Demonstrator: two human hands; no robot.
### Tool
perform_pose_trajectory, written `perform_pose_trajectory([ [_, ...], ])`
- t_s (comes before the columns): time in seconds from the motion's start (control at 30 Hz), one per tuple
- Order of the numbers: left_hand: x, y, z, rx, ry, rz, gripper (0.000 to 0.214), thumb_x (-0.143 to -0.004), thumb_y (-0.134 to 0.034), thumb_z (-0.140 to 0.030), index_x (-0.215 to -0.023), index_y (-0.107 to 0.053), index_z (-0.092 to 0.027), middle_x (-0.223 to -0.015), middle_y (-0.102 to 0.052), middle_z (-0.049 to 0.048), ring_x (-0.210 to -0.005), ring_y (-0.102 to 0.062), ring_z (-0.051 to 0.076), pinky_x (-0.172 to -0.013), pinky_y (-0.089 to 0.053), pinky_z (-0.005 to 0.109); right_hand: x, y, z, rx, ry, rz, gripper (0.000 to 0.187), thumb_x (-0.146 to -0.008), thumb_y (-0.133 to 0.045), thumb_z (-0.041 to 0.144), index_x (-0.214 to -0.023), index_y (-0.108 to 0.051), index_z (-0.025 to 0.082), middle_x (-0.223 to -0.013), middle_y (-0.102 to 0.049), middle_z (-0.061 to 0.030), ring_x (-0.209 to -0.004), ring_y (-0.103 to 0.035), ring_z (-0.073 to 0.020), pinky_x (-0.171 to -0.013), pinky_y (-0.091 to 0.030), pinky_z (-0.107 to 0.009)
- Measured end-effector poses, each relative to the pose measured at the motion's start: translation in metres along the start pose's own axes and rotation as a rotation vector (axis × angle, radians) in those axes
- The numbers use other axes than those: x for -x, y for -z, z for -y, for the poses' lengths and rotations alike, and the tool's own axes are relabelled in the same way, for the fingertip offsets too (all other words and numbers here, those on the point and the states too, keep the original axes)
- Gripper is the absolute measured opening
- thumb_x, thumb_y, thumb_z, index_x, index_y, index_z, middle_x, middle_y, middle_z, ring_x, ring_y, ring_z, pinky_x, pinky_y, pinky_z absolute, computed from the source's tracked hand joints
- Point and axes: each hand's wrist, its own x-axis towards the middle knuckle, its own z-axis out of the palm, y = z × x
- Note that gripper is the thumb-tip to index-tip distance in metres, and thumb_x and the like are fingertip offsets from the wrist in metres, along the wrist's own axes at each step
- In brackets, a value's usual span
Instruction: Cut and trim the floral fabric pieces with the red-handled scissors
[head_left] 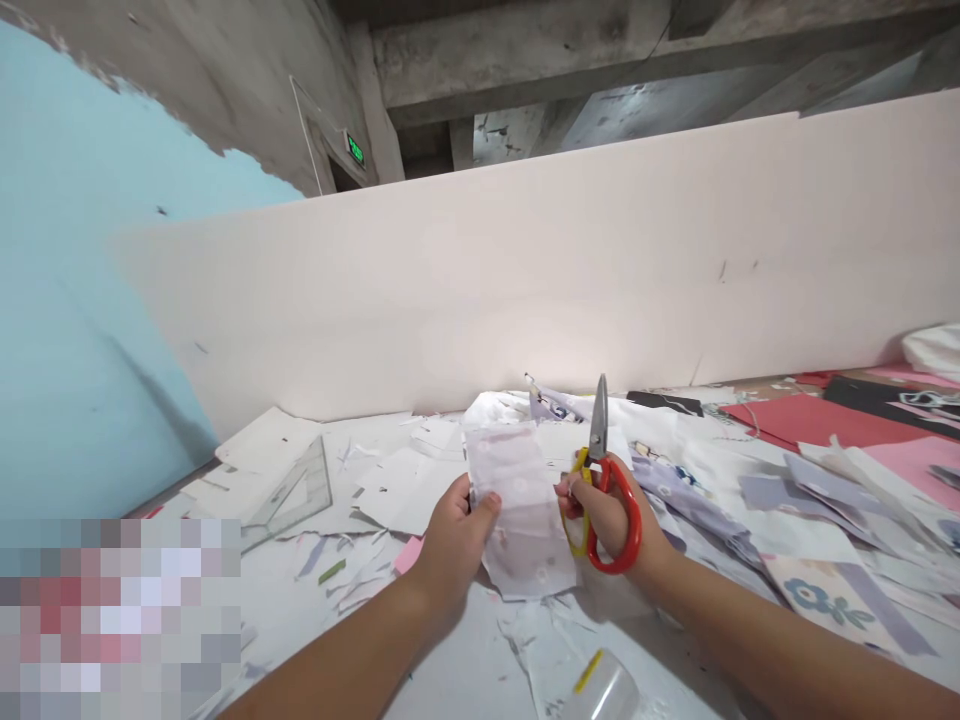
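Note:
A pale, thin piece of fabric with faint flower prints is held up between both hands above the table. My left hand pinches its left edge, thumb on top. My right hand grips the right edge while also holding scissors with a red and a yellow handle loop; the closed blades point straight up.
The white table is littered with paper and fabric scraps. A clear triangle ruler lies at left. Patterned fabric pieces and red and pink sheets lie at right. A clear plastic item sits near the front. A pale partition stands behind.

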Motion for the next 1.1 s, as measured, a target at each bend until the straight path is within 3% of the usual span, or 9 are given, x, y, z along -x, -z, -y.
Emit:
perform_pose_trajectory([
  [0.13, -0.001, 0.001, 0.002, -0.005, 0.006, -0.055, 0.036, -0.068, -0.061, -0.040, -0.096, -0.059, -0.018, -0.076, -0.063, 0.0049, -0.061, -0.058, 0.017, -0.049, -0.048, 0.026, -0.004, 0.003, -0.012, 0.012, 0.006, 0.031, 0.017, -0.065, -0.054, 0.022, -0.066, -0.037, 0.022, -0.053, -0.051, 0.0049, -0.045, -0.046, -0.0094, -0.044, -0.035, -0.022],
  [0.33, -0.003, 0.002, 0.004, 0.023, 0.019, -0.022, 0.037, -0.070, -0.058, -0.042, -0.100, -0.057, -0.020, -0.080, -0.062, 0.0054, -0.060, -0.059, 0.018, -0.045, -0.047, 0.027, 0.000, 0.006, -0.025, 0.170, 0.070, 0.033, 0.021, -0.072, -0.056, 0.036, -0.075, -0.040, 0.024, -0.048, -0.043, 0.0095, -0.042, -0.042, -0.0091, -0.042, -0.035, -0.022],
  [0.53, 0.000, 0.000, 0.003, 0.105, 0.033, -0.045, 0.038, -0.068, -0.060, -0.041, -0.099, -0.058, -0.020, -0.071, -0.062, 0.0029, -0.054, -0.057, 0.016, -0.045, -0.045, 0.027, 0.013, 0.001, -0.010, 0.178, 0.070, 0.079, 0.021, -0.072, -0.057, 0.034, -0.081, -0.042, 0.024, -0.057, -0.053, 0.0064, -0.049, -0.049, -0.0111, -0.047, -0.040, -0.023],
  [0.7, 0.001, -0.002, 0.001, 0.135, 0.002, -0.013, 0.026, -0.067, -0.061, -0.034, -0.088, -0.060, -0.018, -0.068, -0.061, 0.0014, -0.058, -0.057, 0.015, -0.054, -0.046, 0.026, 0.012, -0.001, -0.016, 0.099, 0.061, 0.064, 0.025, -0.071, -0.060, 0.038, -0.086, -0.044, 0.025, -0.065, -0.058, 0.0045, -0.054, -0.054, -0.0124, -0.053, -0.045, -0.025],
  [0.83, 0.000, 0.003, -0.007, 0.140, 0.024, 0.094, 0.021, -0.065, -0.063, -0.030, -0.082, -0.061, -0.017, -0.068, -0.061, 0.0017, -0.057, -0.055, 0.013, -0.053, -0.044, 0.024, 0.006, -0.004, -0.013, -0.073, -0.014, 0.031, 0.029, -0.070, -0.059, 0.048, -0.071, -0.044, 0.022, -0.059, -0.056, 0.0040, -0.052, -0.054, -0.0116, -0.052, -0.045, -0.024],
  [0.93, 0.001, 0.010, -0.026, 0.116, 0.077, 0.304, 0.027, -0.064, -0.067, -0.028, -0.088, -0.061, -0.017, -0.071, -0.061, 0.0031, -0.058, -0.056, 0.013, -0.055, -0.045, 0.024, 0.001, -0.005, 0.002, -0.152, -0.114, 0.028, 0.036, -0.068, -0.056, 0.055, -0.063, -0.046, 0.021, -0.050, -0.053, 0.0031, -0.046, -0.052, -0.0130, -0.049, -0.043, -0.025],
  [1.0, 0.003, 0.015, -0.041, 0.051, 0.099, 0.417, 0.035, -0.062, -0.069, -0.030, -0.093, -0.061, -0.017, -0.076, -0.063, 0.0053, -0.061, -0.058, 0.014, -0.057, -0.046, 0.025, 0.000, -0.004, 0.014, -0.254, -0.162, 0.114, 0.036, -0.065, -0.058, 0.056, -0.065, -0.050, 0.021, -0.047, -0.052, 0.0036, -0.043, -0.051, -0.0136, -0.046, -0.041, -0.025],
  [1.1, 0.007, 0.020, -0.061, -0.110, 0.087, 0.549, 0.041, -0.061, -0.070, -0.034, -0.098, -0.062, -0.019, -0.087, -0.064, 0.0092, -0.074, -0.061, 0.021, -0.065, -0.048, 0.031, 0.004, -0.002, 0.030, -0.339, -0.243, 0.361, 0.030, -0.063, -0.064, 0.048, -0.070, -0.055, 0.020, -0.054, -0.059, 0.0015, -0.048, -0.055, -0.0152, -0.050, -0.043, -0.026],
])
